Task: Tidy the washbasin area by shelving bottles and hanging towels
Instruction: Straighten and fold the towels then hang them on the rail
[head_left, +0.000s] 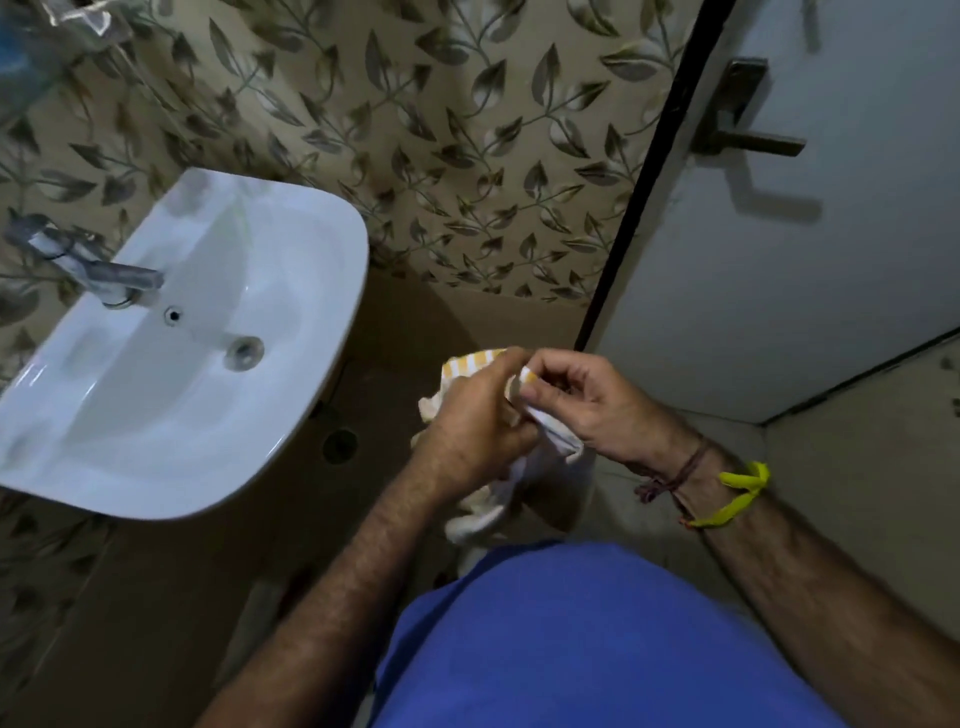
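My right hand (582, 400) is pinching the yellow-striped edge of the towel (483, 499) between thumb and fingertips, and my left hand (470, 415) is curled round the bunched cloth just beside it, knuckles up. Both hands are grasping the same towel, nearly touching each other, out in front of my blue shirt (587, 639). The towel is held in the air, to the right of the washbasin (171, 364) and lower than its rim, clear of it. Most of the cloth hangs down in a crumpled fall from my hands towards my body, so its long axis runs roughly up and down, striped end on top; the lower part is blurred and partly behind my left wrist, so I can't tell how far it is folded on itself.

I'd say this is the towel step: finding an edge to open it out before hanging. Next I need to draw my hands apart along that striped edge so the cloth spreads flat, then look for a rail or hook, none of which shows here. The tap (104, 275) sits at the basin's back, and the door handle (748, 124) is off to my right.
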